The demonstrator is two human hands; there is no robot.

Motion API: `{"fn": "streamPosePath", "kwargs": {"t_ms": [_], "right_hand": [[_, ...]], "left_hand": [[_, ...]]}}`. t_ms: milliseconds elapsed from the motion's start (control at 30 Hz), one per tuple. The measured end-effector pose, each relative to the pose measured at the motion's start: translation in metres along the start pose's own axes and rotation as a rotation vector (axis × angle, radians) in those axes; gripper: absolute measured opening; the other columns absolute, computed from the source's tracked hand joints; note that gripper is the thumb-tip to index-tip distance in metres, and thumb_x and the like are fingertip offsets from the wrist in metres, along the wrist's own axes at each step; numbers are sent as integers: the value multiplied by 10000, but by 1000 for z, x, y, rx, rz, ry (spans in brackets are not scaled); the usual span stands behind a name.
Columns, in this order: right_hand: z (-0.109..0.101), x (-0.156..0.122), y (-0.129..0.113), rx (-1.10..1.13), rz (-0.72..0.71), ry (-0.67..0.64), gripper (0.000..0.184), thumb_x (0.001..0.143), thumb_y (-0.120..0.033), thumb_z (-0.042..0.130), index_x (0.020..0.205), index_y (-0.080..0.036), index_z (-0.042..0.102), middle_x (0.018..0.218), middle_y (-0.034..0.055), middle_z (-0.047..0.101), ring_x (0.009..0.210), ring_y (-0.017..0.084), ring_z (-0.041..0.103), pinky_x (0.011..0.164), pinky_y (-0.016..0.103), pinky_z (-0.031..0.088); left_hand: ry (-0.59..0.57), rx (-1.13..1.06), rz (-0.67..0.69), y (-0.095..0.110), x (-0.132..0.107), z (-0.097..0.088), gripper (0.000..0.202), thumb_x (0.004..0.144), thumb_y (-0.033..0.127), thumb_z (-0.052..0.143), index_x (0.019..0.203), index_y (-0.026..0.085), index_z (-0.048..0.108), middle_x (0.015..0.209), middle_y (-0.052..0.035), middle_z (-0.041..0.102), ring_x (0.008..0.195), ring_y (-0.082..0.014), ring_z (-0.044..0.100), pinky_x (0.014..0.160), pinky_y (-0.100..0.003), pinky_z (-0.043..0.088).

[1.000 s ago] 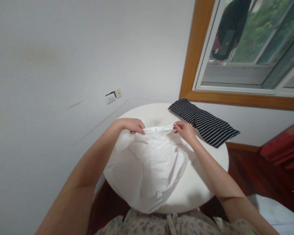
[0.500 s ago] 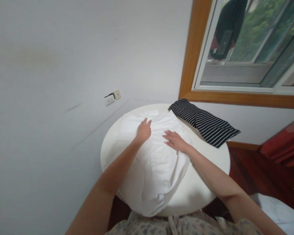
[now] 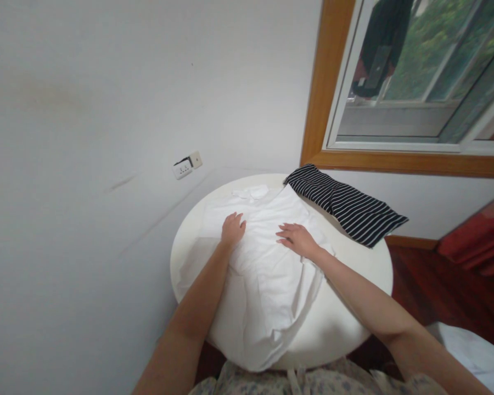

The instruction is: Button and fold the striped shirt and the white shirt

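Note:
A white garment, seemingly a shirt (image 3: 267,291), lies spread and wrinkled over a round white table (image 3: 354,307), its lower end reaching the near edge. My left hand (image 3: 233,229) rests palm down on the cloth's upper left part, fingers extended. On the right side of the cloth, my right hand (image 3: 297,239) lies flat with its fingers apart. Neither hand grips anything that I can see. Beyond my right hand, a folded black cloth with white stripes (image 3: 346,206) lies along the table's far right edge.
A wall with a power socket (image 3: 183,169) stands close on the left and behind the table. At the upper right is a window with a wooden frame (image 3: 313,131). White fabric (image 3: 473,351) shows at the lower right, and a red curtain (image 3: 477,238) hangs above the dark wooden floor.
My left hand has slid left and slightly nearer to me over the white cloth. My right hand stays in nearly the same place.

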State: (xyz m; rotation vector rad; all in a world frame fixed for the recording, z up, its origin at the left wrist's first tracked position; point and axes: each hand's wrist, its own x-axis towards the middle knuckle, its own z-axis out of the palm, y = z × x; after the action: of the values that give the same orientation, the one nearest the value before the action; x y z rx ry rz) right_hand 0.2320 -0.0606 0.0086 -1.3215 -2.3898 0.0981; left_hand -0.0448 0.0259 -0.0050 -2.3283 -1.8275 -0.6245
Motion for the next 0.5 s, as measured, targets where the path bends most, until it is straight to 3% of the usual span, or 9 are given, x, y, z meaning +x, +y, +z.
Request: {"fn": "streamPosePath", "kwargs": {"t_ms": [100, 267, 500], "right_hand": [[1, 0, -5, 0, 32, 22, 290, 917, -393, 566, 1141, -257, 690, 1299, 72, 616, 1267, 231, 514, 1034, 407, 384], [-2, 2, -19, -39, 38, 28, 232, 953, -329, 509, 1049, -262, 710, 1197, 46, 679, 1209, 208, 557, 1071, 432, 308], [-4, 6, -32, -118, 56, -100, 327, 983, -252, 383, 1107, -170, 675, 1157, 139, 670, 1123, 228, 585, 948, 345, 405]], "left_hand": [[-17, 5, -1, -10, 0, 3, 415, 931, 304, 404, 1272, 142, 576, 1355, -143, 561, 1279, -254, 488, 1098, -431, 355], [-54, -8, -19, -12, 0, 5, 430, 927, 311, 411, 1296, 154, 568, 1400, -133, 522, 1324, -266, 441, 1115, -426, 336], [-20, -28, 4, -13, 1, 6, 400, 910, 311, 425, 1250, 190, 596, 1345, -98, 576, 1289, -250, 476, 1104, -431, 351]]}}
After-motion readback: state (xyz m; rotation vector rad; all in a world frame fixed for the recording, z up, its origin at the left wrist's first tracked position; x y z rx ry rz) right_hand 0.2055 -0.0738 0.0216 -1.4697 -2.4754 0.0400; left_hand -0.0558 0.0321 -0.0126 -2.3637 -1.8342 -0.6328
